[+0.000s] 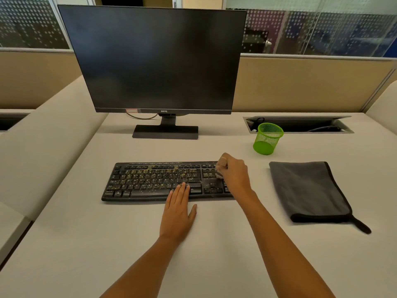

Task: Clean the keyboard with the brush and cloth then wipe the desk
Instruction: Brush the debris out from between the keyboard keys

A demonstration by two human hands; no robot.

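A black keyboard (154, 181) lies on the pale desk (214, 244), its left and middle keys strewn with yellowish crumbs. My right hand (235, 172) grips a small brush (220, 172) over the keyboard's right end, bristles down near the navigation keys; most of the brush is hidden in my fist. My left hand (178, 214) lies flat on the desk, straight fingers resting on the keyboard's front edge. A folded dark grey cloth (309, 190) lies to the right of the keyboard, untouched.
A black monitor (154, 59) on its stand fills the back of the desk. A green mesh cup (267, 138) stands behind the keyboard's right end, in front of an open cable tray (300, 123). Beige partitions border the desk.
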